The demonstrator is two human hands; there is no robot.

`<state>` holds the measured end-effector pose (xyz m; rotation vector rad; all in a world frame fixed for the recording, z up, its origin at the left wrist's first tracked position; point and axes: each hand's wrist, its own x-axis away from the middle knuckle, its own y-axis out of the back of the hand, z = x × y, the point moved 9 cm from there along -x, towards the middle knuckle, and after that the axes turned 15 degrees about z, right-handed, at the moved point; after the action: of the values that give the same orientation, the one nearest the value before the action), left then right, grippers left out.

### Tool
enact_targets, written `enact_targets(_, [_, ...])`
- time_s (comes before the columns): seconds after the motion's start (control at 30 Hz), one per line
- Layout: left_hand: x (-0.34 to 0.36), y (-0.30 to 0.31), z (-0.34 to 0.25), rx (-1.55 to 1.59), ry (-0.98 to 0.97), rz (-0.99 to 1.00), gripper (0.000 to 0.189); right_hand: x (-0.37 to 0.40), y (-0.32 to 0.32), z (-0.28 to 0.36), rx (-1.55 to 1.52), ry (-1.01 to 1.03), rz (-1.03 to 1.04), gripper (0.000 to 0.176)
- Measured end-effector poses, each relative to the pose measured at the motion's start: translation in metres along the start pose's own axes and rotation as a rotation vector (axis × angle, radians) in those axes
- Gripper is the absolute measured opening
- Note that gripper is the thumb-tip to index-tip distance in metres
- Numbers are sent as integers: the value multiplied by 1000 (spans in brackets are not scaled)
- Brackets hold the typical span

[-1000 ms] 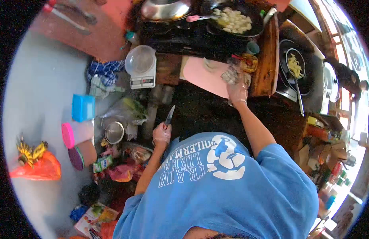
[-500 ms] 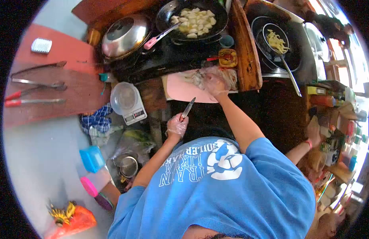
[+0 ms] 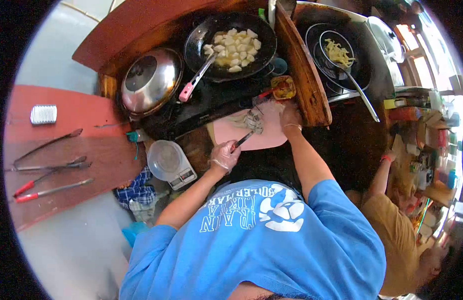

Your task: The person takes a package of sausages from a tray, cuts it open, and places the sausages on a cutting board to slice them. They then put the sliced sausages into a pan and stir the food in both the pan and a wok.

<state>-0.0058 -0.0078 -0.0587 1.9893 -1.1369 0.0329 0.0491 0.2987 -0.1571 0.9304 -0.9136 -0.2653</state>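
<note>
My left hand [image 3: 225,155], in a clear plastic glove, is closed round the handle of a knife [image 3: 245,139]. The blade points up and right to greyish, wet-looking pieces of food [image 3: 254,121] on a pink cutting board [image 3: 226,133]. My right hand [image 3: 291,118], also gloved, is at the board's right side beside more pale food; its fingers are blurred, and any hold is unclear.
Beyond the board are a wok [image 3: 191,52] of pale chunks, pink-handled tongs [image 3: 187,91], a lidded pan [image 3: 151,82] and a sauce container [image 3: 283,88]. A kitchen scale [image 3: 183,178] stands left. Right are a wooden divider [image 3: 311,82], a strainer [image 3: 364,97] and another person [image 3: 391,227].
The knife has swung down onto the food on the board. My right hand has moved right, off the food pieces. The view has shifted, and more of the other person shows.
</note>
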Motion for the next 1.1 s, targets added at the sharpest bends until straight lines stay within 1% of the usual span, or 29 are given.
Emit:
enact_targets(0.07, [-2, 6, -5, -25, -26, -12, 19, 8, 12, -1, 21, -13, -48, 46])
enact_targets(0.13, [-3, 13, -5, 42, -143, -91, 18, 44, 50, 13, 49, -21, -96, 44])
enact_targets(0.17, [-4, 16, -6, 23, -166, -121, 17, 74, 76, 29, 8, -11, -52, 42])
enact_targets(0.2, [-8, 17, -3, 21, -176, -120, 17, 91, 87, 39, -32, 2, -8, 39])
enact_targets(0.23, [-10, 18, -1, 45, -187, -125, 17, 92, 82, 33, -33, -2, -15, 39])
enact_targets(0.3, [-15, 17, 1, 72, -199, -125, 18, 89, 71, 11, -56, 44, -191, 30])
enact_targets(0.33, [-23, 13, 5, 124, -121, -54, 24, 80, 50, -9, -56, 35, -191, 30])
enact_targets(0.37, [-29, 7, 7, 173, -46, 21, 29, 70, 25, -19, 47, 135, -195, 28])
enact_targets(0.4, [-32, 11, -7, 173, -56, 29, 29, 68, 14, -21, 151, 235, -203, 25])
enact_targets(0.43, [-34, 19, -29, 167, -76, 15, 35, 69, 4, -45, -753, 121, 2, 24])
enact_targets(0.47, [-38, 23, -46, 162, -97, 1, 41, 87, -9, -26, -1237, 271, 220, 33])
enact_targets(0.5, [-50, 11, -49, 333, -95, 78, 46, 115, 6, 2, -1368, 350, 371, 29])
enact_targets(0.53, [-56, 12, -64, 331, -107, 82, 46, 136, 13, 27, -1493, 431, 527, 27])
enact_targets(0.6, [-64, -2, -86, 701, 9, 310, 43, 144, 6, 40, -1540, 449, 529, 31])
enact_targets(0.63, [-71, 3, -96, 771, -111, 238, 39, 141, 3, 44, -1456, 544, 658, 36])
enact_targets(0.67, [-75, 3, -97, 765, -119, 242, 39, 137, 0, 36, -1459, 549, 648, 36])
enact_targets(0.73, [-75, 16, -113, 804, -170, 324, 28, 150, 28, 50, -1618, 653, 644, 37])
enact_targets(0.77, [-70, 23, -126, 772, -189, 359, 25, 158, 34, 54, -1701, 597, 731, 36])
enact_targets(0.8, [-68, 25, -131, 766, -193, 363, 25, 161, 43, 52, -1705, 602, 724, 36])
enact_targets(0.87, [-66, 40, -152, 556, -302, 244, 23, 174, 86, 54, -1083, 911, 393, 37])
enact_targets(0.9, [-48, 59, -188, 346, -370, 211, 20, 171, 80, 58, -1553, 674, 584, 34])
enact_targets(0.93, [-48, 51, -187, 344, -373, 212, 20, 168, 82, 56, -1554, 676, 581, 34])
enact_targets(1.0, [-38, 49, -205, 20, -566, 21, 19, 162, 89, 44, -1312, 674, 462, 29])
enact_targets(1.03, [-36, 43, -210, 66, -540, 38, 21, 163, 85, 38, -1303, 619, 530, 26])
enact_targets(1.07, [-34, 38, -213, 64, -543, 41, 21, 168, 88, 29, -1307, 619, 526, 26])
enact_targets(1.1, [-33, 31, -213, 70, -539, 81, 22, 185, 101, 29, -1235, 664, 550, 26])
